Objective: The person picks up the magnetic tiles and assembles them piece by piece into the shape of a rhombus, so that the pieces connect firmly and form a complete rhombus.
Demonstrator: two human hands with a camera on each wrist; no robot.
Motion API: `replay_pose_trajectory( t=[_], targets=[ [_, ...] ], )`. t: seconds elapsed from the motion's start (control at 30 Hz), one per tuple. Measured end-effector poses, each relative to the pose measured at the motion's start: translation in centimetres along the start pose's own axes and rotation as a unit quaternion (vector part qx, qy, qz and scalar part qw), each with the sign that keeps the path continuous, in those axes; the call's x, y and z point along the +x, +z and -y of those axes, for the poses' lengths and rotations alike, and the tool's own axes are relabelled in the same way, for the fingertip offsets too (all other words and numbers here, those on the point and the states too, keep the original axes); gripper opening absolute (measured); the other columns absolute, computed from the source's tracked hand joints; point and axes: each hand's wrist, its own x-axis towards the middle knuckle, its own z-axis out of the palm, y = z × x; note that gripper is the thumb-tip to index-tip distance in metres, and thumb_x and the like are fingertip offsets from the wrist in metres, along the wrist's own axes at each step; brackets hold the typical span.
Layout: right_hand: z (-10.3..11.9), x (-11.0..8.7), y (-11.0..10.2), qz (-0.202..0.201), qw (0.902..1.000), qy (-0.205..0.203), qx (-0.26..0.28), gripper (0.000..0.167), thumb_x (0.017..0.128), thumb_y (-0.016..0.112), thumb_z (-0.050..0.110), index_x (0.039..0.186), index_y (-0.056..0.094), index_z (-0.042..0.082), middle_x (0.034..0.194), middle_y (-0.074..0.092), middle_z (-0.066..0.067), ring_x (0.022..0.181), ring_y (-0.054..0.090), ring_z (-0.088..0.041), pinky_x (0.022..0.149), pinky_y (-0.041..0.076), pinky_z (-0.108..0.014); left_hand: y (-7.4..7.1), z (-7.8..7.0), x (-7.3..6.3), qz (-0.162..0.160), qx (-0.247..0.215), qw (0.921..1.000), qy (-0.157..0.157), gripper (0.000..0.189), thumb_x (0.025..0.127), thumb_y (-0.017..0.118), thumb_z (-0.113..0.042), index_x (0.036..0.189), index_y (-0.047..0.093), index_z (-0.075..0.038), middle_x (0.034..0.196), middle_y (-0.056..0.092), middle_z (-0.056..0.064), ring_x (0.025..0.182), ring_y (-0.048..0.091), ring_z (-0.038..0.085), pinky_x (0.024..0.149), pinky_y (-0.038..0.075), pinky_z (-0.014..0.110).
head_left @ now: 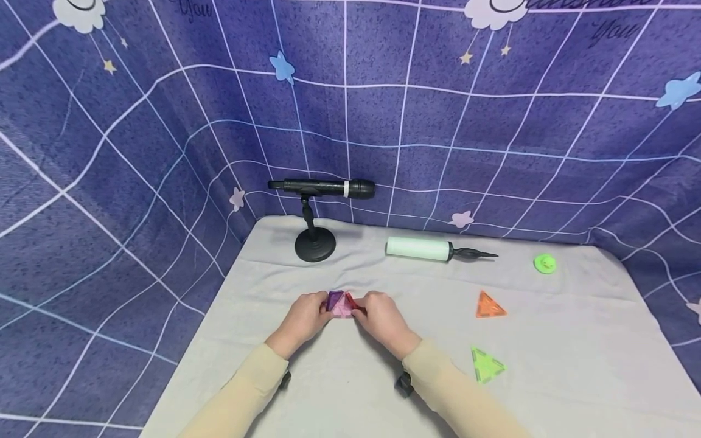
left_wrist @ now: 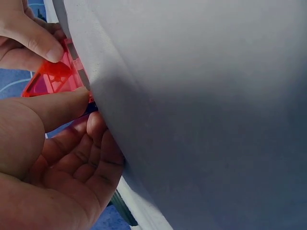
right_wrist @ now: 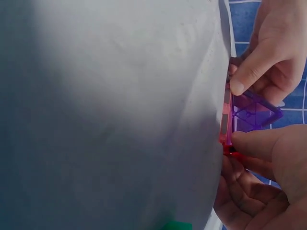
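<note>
– Pale cloth (head_left: pixel 350 377) is being seen beneath the left hand (head_left: pixel 306 315) and right hand (head_left: pixel 386 319). What is lying nearest?
– To the right hand's right, slightly closer in, a green triangle (head_left: pixel 485 365) is being supported.
– And what is being grasped?
– A purple tile (head_left: pixel 333 298) is being pinched by the left hand, a red tile (head_left: pixel 352 300) by the right; between them a pink tile (head_left: pixel 342 308) is being held.
– Farther off?
– Rightward, an orange triangle (head_left: pixel 488 306), then a green disc (head_left: pixel 544 263); beyond both hands, a pump (head_left: pixel 418 249) and a microphone (head_left: pixel 323 188) are being backed by a starry curtain (head_left: pixel 378 115).
</note>
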Motion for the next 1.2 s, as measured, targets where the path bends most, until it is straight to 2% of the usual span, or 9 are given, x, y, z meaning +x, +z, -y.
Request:
replay_pose_trajectory(
  t=[0.27, 0.5, 0.7, 0.9, 1.2],
  targets=[
    [-0.02, -0.03, 0.4, -0.013, 0.9999, -0.004, -0.007, 0.01, 0.089, 0.084, 0.014, 0.097, 0.083, 0.007, 0.077, 0.067, -0.004, 0.072, 0.067, -0.02, 0.067, 0.056, -0.037, -0.16, -0.14, -0.08, -0.003, 0.001, 1.0, 0.005, 0.032, 0.084, 0.085, -0.007, 0.076, 0.054, -0.01, 0.063, 0.045, -0.007, 0.058, 0.045, 0.012, 0.055, 0.039, 0.032],
    [-0.04, -0.03, 0.4, -0.018, 0.9996, -0.015, -0.018, 0.007, 0.088, 0.085, 0.014, 0.091, 0.082, 0.009, 0.074, 0.065, -0.003, 0.07, 0.066, -0.019, 0.065, 0.055, -0.037, -0.1, -0.18, -0.06, -0.003, 0.01, 0.9998, 0.018, 0.031, 0.085, 0.085, -0.006, 0.076, 0.055, -0.009, 0.062, 0.046, -0.006, 0.058, 0.045, 0.014, 0.055, 0.04, 0.034],
    [0.02, -0.03, 0.5, -0.023, 0.999, -0.027, -0.029, 0.007, 0.087, 0.086, 0.013, 0.09, 0.082, 0.008, 0.073, 0.064, -0.003, 0.068, 0.065, -0.02, 0.064, 0.055, -0.036, -0.12, -0.41, -0.01, 0.002, 0.034, 0.9989, 0.03, 0.033, 0.085, 0.085, -0.007, 0.075, 0.054, -0.012, 0.065, 0.052, -0.003, 0.062, 0.055, 0.019, 0.06, 0.046, 0.041],
    [0.63, -0.1, 0.36, -0.007, 0.9984, -0.022, -0.052, 0.009, 0.089, 0.084, 0.013, 0.091, 0.08, 0.006, 0.077, 0.062, -0.005, 0.07, 0.065, -0.02, 0.065, 0.056, -0.036, -0.19, -0.76, -0.05, 0.002, 0.059, 0.9973, 0.043, 0.03, 0.083, 0.085, -0.005, 0.077, 0.056, -0.011, 0.07, 0.058, 0.005, 0.068, 0.063, 0.03, 0.064, 0.05, 0.047],
    [0.67, 0.03, 0.38, -0.014, 0.9962, -0.037, -0.077, 0.01, 0.087, 0.085, 0.013, 0.085, 0.078, 0.007, 0.074, 0.06, -0.004, 0.067, 0.063, -0.02, 0.063, 0.055, -0.036, 0.01, -0.86, -0.13, -0.016, 0.062, 0.9959, 0.063, 0.032, 0.08, 0.085, -0.002, 0.075, 0.054, -0.01, 0.066, 0.052, 0.003, 0.064, 0.06, 0.028, 0.06, 0.048, 0.047]
  ],
)
